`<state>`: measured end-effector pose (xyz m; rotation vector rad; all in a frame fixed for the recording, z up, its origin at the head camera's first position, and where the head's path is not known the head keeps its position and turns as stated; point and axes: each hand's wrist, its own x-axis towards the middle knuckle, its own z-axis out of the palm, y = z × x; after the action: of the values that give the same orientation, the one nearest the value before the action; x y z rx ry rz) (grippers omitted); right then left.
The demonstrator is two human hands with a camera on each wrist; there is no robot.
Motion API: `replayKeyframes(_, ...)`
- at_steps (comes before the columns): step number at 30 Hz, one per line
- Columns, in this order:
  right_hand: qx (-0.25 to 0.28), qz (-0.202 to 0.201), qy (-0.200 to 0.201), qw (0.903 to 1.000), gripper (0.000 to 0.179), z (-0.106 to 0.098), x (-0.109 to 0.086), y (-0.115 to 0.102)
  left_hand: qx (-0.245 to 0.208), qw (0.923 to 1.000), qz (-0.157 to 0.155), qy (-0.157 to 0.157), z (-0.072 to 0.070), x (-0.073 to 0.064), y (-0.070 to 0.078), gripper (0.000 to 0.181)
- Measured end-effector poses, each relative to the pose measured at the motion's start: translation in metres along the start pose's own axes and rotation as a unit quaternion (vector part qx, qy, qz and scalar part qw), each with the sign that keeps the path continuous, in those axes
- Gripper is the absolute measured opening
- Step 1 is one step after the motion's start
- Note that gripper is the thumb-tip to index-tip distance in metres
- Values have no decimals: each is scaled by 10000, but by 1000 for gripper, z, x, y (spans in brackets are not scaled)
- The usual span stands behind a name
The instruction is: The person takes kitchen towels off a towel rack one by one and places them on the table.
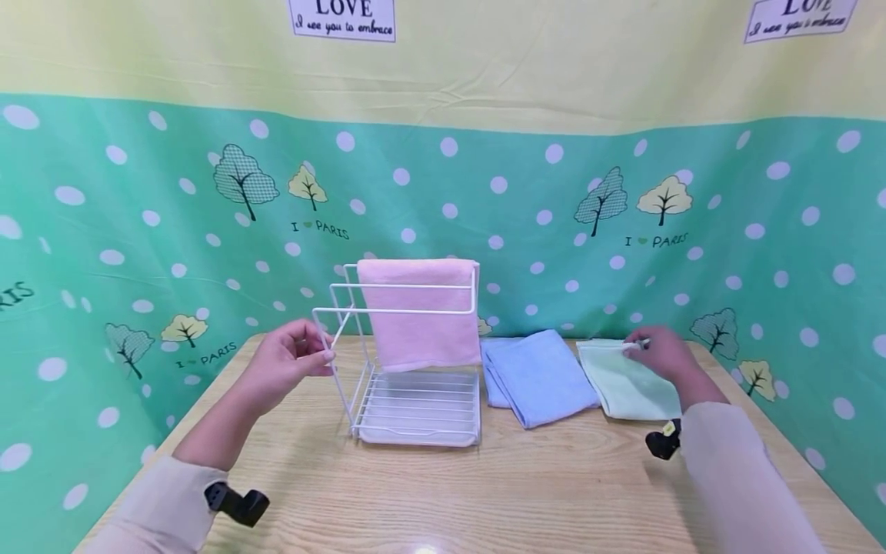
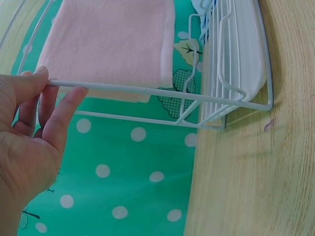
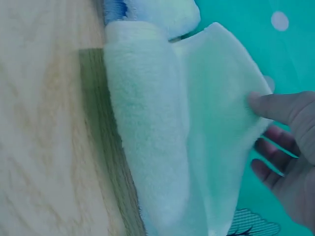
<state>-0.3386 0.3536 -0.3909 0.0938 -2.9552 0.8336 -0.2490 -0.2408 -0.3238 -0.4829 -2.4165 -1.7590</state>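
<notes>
The right hand (image 1: 661,355) pinched an edge of a pale green, soft-napped folded cloth (image 1: 638,394) between thumb and fingers, and the right wrist view showed that layer drawn apart from the plush fold beside it. The rest of the cloth lay at the right end of the wood-grained tabletop (image 1: 554,492). The left hand (image 1: 294,358) held a side upright of a white wire rack (image 1: 394,312), thumb and fingers closed on the thin rod.

Over the rack's rear bar hung a pink rectangular towel (image 1: 418,335), its lower edge above the white plastic tray (image 1: 418,442) in the base. Between rack and green cloth lay folded light blue cloth (image 1: 543,381); whether it was one piece or two could not be told.

Judging from this layout, the hanging was only partly done: the pink towel was up, while the blue and green cloths remained off the rack.
</notes>
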Motion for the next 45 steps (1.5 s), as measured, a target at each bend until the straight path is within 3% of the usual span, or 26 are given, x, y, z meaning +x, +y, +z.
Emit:
replayKeyframes(5, 297, 371, 588, 9971, 38, 1, 4, 5, -33, 10000, 25, -5, 1, 0, 1, 13)
replayKeyframes(12, 604, 307, 1163, 9909, 41, 7, 2, 9, -28, 10000, -3, 1, 0, -1, 2, 14)
replayKeyframes(16, 1023, 494, 1147, 9869, 48, 9, -2, 6, -39, 10000, -37, 27, 0, -2, 2, 13)
replayKeyframes(20, 1662, 660, 1158, 9770, 58, 10, -9, -3, -30, 10000, -51, 23, 0, -3, 1, 13)
replayKeyframes(35, 2184, -71, 1361, 9663, 55, 12, -17, -51, 6, 9999, -87, 74, 1, 0, -1, 20)
replayKeyframes(45, 2421, -461, 1122, 9626, 52, 14, -19, -82, -11, 10000, -68, 61, 0, 0, -3, 20)
